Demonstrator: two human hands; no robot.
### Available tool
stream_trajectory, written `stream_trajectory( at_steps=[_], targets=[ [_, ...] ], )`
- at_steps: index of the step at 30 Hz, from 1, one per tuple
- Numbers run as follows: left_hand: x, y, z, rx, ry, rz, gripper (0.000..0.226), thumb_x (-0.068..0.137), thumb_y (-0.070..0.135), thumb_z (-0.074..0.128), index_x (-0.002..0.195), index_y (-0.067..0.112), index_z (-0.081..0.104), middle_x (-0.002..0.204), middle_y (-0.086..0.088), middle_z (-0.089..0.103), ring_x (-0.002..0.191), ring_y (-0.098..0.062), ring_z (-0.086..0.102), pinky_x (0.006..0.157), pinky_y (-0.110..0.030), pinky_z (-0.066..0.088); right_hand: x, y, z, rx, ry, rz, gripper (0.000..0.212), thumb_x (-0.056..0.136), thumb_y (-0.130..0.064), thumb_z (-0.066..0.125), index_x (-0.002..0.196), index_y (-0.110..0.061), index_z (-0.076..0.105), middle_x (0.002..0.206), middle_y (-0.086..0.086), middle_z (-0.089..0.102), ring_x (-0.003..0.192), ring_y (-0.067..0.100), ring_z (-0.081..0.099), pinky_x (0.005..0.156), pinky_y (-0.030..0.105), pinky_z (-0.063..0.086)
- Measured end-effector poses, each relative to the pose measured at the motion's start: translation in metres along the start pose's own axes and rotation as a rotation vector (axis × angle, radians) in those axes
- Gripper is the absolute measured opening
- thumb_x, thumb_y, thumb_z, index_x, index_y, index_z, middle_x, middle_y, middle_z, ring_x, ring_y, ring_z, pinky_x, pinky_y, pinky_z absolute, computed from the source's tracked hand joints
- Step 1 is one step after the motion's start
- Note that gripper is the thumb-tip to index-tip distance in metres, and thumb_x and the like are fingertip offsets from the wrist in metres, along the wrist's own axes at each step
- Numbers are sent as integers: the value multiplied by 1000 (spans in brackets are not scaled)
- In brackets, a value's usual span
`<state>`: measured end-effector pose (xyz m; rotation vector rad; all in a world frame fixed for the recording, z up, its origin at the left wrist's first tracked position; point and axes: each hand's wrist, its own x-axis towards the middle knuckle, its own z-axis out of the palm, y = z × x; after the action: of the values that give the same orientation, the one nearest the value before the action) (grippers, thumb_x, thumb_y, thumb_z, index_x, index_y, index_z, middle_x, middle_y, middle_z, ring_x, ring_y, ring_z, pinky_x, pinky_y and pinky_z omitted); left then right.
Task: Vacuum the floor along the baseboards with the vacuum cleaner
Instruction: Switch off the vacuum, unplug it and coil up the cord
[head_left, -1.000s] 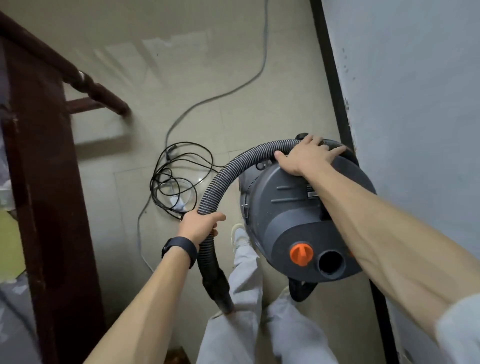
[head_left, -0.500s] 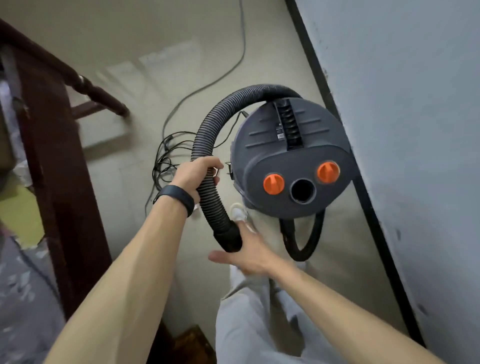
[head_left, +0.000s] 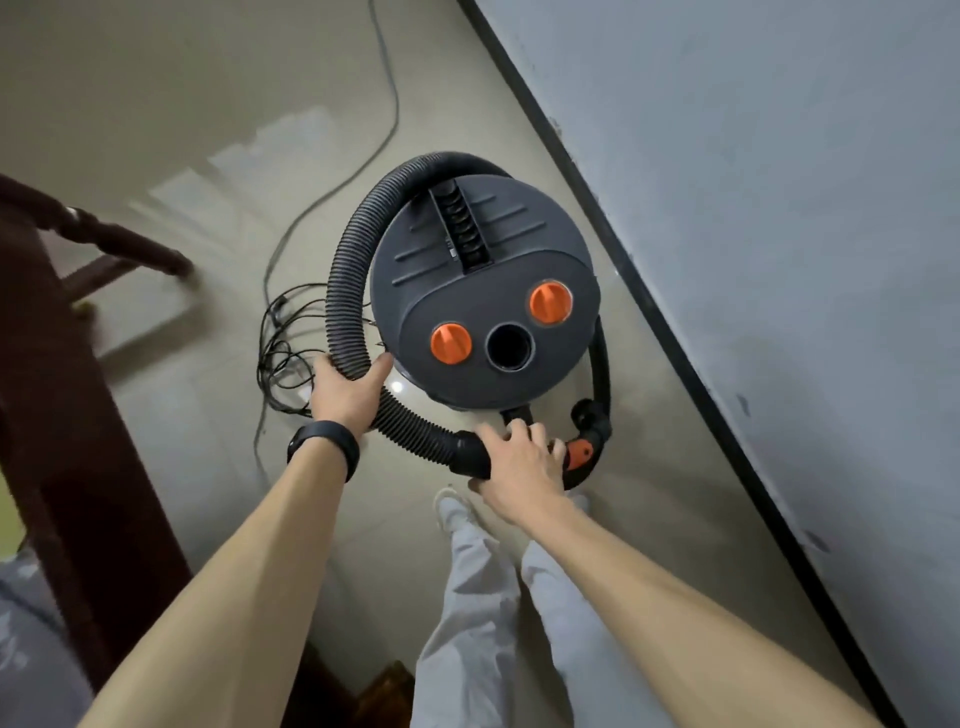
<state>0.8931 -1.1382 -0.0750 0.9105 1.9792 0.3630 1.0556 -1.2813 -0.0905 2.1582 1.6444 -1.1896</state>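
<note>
The vacuum (head_left: 488, 270) is a round dark-grey canister standing upright on the beige floor (head_left: 156, 104), near the black baseboard (head_left: 623, 260) but not touching it. Its lid carries two orange knobs (head_left: 451, 343) either side of an open round port (head_left: 509, 347). A black ribbed hose (head_left: 345, 312) arcs from behind the canister round its left side and across the front to a rigid cuff with an orange piece. The left hand (head_left: 348, 395) grips the ribbed part and the right hand (head_left: 519, 462) grips the cuff.
</note>
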Motion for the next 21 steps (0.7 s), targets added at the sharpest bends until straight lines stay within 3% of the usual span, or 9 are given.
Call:
stream_trajectory(
  at_steps=[3, 7, 9, 11, 13, 15, 16, 18, 21],
  targets=[
    [2, -7, 23, 53, -31, 44, 47, 86, 52, 64, 114, 20, 44, 101, 0, 60, 89, -25, 64, 73, -52, 60, 26, 24, 22, 64, 3, 4, 52, 100, -28, 61, 148, -27, 43, 137, 11, 53, 128, 37, 45, 104, 46, 40],
    [4, -30, 34, -79, -183, -122, 52, 94, 54, 43, 141, 34, 30, 132, 7, 53, 113, -26, 58, 81, -44, 53, 33, 32, 35, 228, 109, 83, 58, 99, -27, 62, 150, -11, 40, 144, 16, 49, 131, 40, 46, 104, 44, 38],
    [10, -35, 31, -111, -221, -123, 56, 92, 52, 51, 141, 32, 34, 128, 6, 57, 116, -23, 57, 85, -40, 48, 31, 29, 29, 444, 215, 118, 55, 96, -31, 66, 140, -6, 47, 139, 17, 49, 128, 38, 47, 99, 39, 37],
    [14, -26, 30, -177, -213, -83, 51, 92, 40, 57, 136, 24, 38, 112, 7, 62, 106, -14, 59, 85, -32, 46, 30, 25, 18, 557, 346, 156, 52, 94, -40, 69, 128, -4, 50, 129, 17, 52, 120, 37, 51, 94, 37, 39],
    [14, -10, 32, -253, -157, -8, 53, 90, 34, 60, 137, 23, 36, 103, 9, 62, 95, -8, 60, 79, -26, 47, 29, 22, 3, 485, 531, 163, 60, 91, -51, 65, 125, -5, 51, 128, 17, 49, 113, 40, 53, 95, 45, 46],
    [12, 3, 36, -245, -96, 124, 73, 84, 47, 61, 146, 26, 30, 121, 5, 61, 113, -12, 59, 97, -30, 46, 32, 16, -17, 299, 703, 56, 65, 90, -54, 62, 134, -8, 52, 136, 18, 44, 118, 41, 50, 97, 56, 47],
    [11, 4, 39, -194, -82, 185, 80, 84, 53, 60, 151, 30, 24, 135, 3, 55, 125, -14, 52, 107, -32, 40, 35, 12, -28, 208, 725, -17, 68, 90, -54, 62, 143, -13, 50, 145, 19, 39, 128, 43, 45, 102, 61, 44],
    [7, 6, 47, -61, -68, 271, 80, 91, 54, 55, 155, 37, 9, 155, -4, 34, 142, -18, 33, 117, -34, 26, 47, 1, -48, 60, 611, -116, 76, 93, -61, 56, 159, -30, 35, 166, 17, 15, 152, 44, 18, 113, 72, 29],
    [6, 9, 53, 37, -32, 284, 70, 102, 42, 42, 156, 37, -3, 159, -13, 24, 145, -28, 24, 117, -39, 18, 75, -1, -60, -90, 392, -169, 82, 95, -74, 43, 163, -47, 6, 172, 6, -18, 157, 39, -18, 109, 85, 14]
  ],
)
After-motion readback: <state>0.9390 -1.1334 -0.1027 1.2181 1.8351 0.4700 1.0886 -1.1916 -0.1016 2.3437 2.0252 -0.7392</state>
